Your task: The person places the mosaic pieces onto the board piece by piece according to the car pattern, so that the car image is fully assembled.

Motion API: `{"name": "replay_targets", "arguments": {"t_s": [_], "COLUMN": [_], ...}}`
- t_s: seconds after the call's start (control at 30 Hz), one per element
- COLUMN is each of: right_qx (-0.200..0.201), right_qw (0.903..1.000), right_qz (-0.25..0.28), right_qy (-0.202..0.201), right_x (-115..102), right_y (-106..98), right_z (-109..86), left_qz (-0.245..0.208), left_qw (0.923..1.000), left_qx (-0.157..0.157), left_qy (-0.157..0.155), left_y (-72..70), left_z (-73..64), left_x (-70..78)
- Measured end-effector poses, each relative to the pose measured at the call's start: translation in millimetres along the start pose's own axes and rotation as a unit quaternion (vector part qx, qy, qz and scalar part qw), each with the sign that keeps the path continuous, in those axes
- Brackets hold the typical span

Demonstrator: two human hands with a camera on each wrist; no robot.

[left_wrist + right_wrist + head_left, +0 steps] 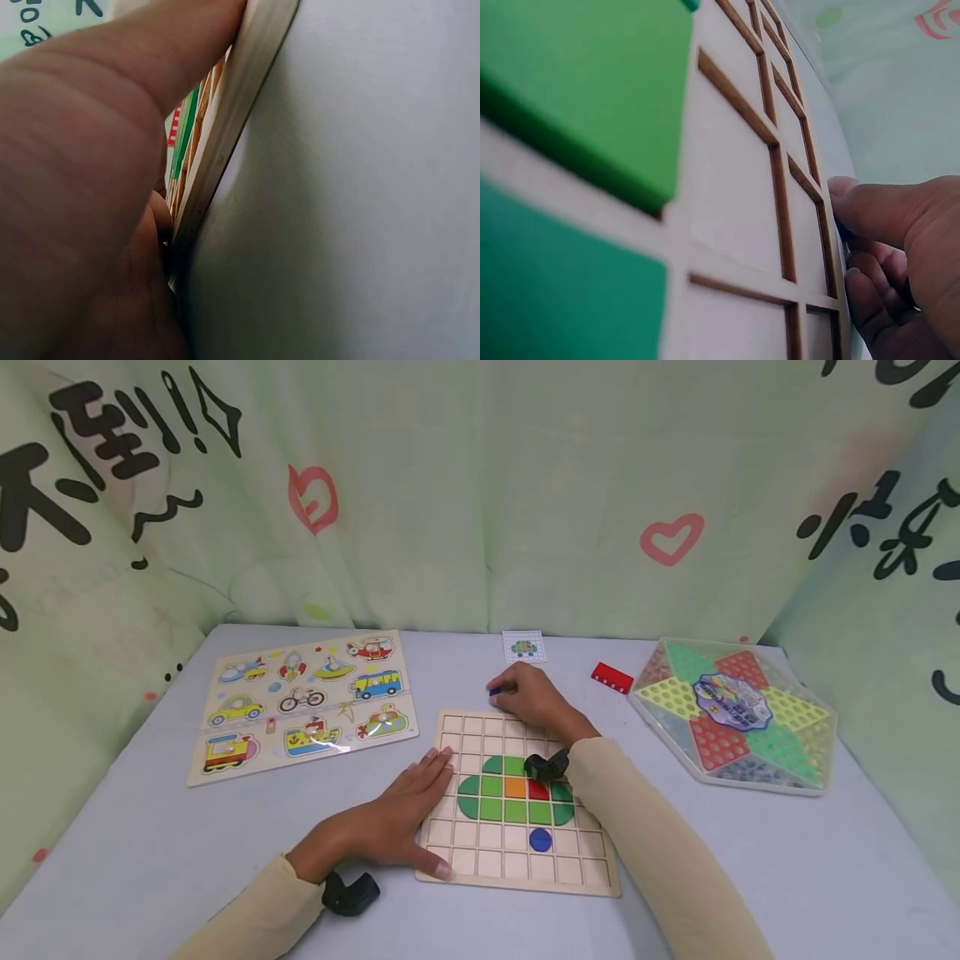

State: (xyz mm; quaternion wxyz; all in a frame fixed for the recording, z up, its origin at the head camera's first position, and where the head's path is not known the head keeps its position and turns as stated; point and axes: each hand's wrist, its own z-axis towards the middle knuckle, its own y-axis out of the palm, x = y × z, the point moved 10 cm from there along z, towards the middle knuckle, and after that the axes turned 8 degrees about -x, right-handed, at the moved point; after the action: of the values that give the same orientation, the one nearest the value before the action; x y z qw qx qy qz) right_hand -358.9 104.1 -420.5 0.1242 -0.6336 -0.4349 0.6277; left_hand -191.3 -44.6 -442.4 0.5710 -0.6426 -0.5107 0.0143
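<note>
A wooden grid board (465, 862) lies in the middle of the table. Green tiles (515, 812), an orange tile (514, 787) and a red tile (537, 789) form a rounded shape in its cells, with a blue round piece (540, 840) below them. My left hand (397, 818) rests on the board's left edge, fingers extended and thumb at the lower corner. Just beyond the far edge, my right hand (534, 695) pinches a small blue piece (495, 691), mostly hidden by the fingers. In the right wrist view, thumb and fingertips (862, 292) meet beside the board's rim.
A small pattern card (524, 646) lies at the back, showing a similar coloured shape. A red piece (612, 677) sits right of it. To the left is a vehicle picture puzzle (300, 702); to the right, a hexagonal game box (735, 718). Curtains hang behind the table.
</note>
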Motion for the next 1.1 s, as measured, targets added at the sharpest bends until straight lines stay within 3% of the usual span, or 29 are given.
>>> {"name": "replay_targets", "arguments": {"t_s": [0.4, 0.73, 1.1], "right_qx": [0.045, 0.017, 0.034], "right_qw": [0.9990, 0.9993, 0.9989], "right_qz": [-0.006, -0.032, 0.032], "right_qy": [-0.004, -0.008, -0.003], "right_x": [2, 1, 10], "right_y": [-6, -2, -11], "right_z": [-3.6, -1.9, -9.4], "left_qz": [-0.002, 0.000, 0.000], "left_qw": [1.0000, 1.0000, 1.0000], "left_qx": [-0.002, -0.001, -0.001], "left_qy": [-0.002, 0.000, -0.007], "left_y": [1.0, -0.8, 0.0], "left_z": [-0.6, 0.2, -0.1], "left_x": [1.3, 3.2, 0.1]}}
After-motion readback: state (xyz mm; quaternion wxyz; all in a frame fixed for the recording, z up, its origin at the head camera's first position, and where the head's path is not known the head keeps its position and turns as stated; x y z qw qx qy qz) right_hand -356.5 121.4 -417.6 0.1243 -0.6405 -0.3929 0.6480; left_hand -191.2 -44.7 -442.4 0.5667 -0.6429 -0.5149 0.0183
